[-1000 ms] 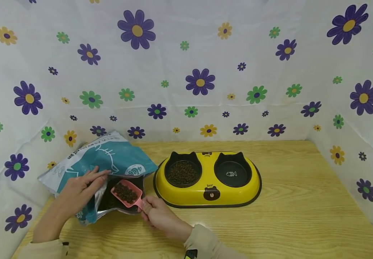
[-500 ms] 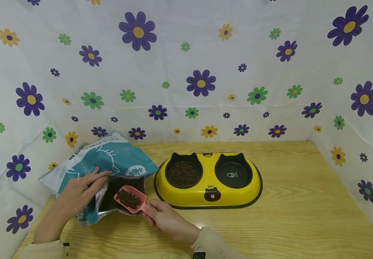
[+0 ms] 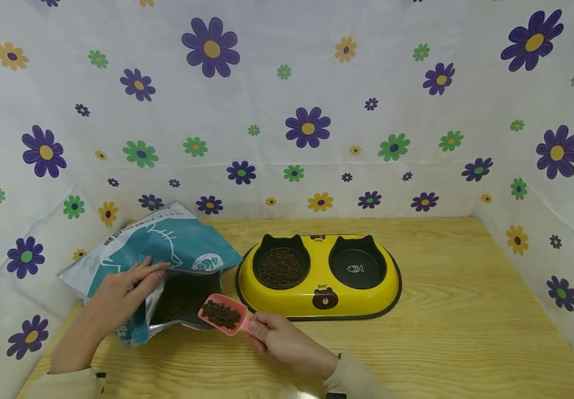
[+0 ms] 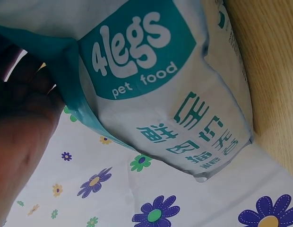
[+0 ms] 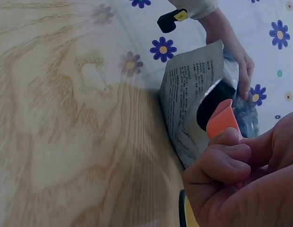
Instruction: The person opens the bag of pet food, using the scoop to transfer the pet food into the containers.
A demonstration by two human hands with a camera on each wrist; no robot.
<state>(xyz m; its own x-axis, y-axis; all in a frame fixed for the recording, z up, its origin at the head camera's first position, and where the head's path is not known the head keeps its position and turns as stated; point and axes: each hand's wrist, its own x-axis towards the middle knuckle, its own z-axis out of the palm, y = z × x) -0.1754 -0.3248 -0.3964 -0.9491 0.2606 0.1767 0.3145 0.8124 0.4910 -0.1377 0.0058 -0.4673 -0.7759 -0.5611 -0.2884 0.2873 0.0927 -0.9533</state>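
My right hand [image 3: 289,342] pinches the handle of a pink scoop [image 3: 244,326] heaped with brown kibble [image 3: 221,314], at the right edge of the bag's mouth. In the right wrist view my fingers curl round the handle of the scoop [image 5: 223,120]. The teal and white pet food bag [image 3: 187,244] lies with its mouth toward me, kibble inside. My left hand [image 3: 112,302] rests on its upper left side with fairly straight fingers; in the left wrist view the hand [image 4: 23,113] is dark beside the bag [image 4: 151,109].
A yellow feeder [image 3: 277,303] stands right of the bag. Its left black bowl [image 3: 268,244] holds kibble; its right black bowl [image 3: 339,256] shows a fish drawing on the bottom. Flowered white cloth [image 3: 252,83] hangs behind and at both sides of the wooden table [image 3: 446,332].
My right hand has moved right, bringing the loaded scoop from over the bag's opening to its right edge. The left hand and the bag have stayed in place.
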